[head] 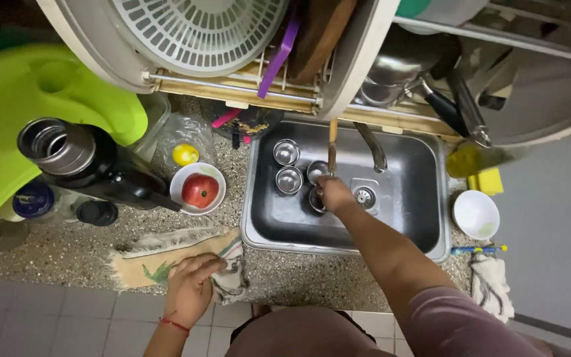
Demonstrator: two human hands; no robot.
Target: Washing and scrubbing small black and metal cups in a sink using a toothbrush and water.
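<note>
steel cups (297, 170) sit in the far left of the sink (404, 198); your right hand (334, 195) is clamped on one cup there. your left hand (190, 285) presses flat, fingers apart, on a cloth (166, 258) on the near table (299, 277).

Head-worn, looking straight down from above onto steel sink (404, 198) and speckled counter (299, 274); moderately close, floor tiles (67, 317) along bottom edge, dish rack (232, 86) at top.
</note>
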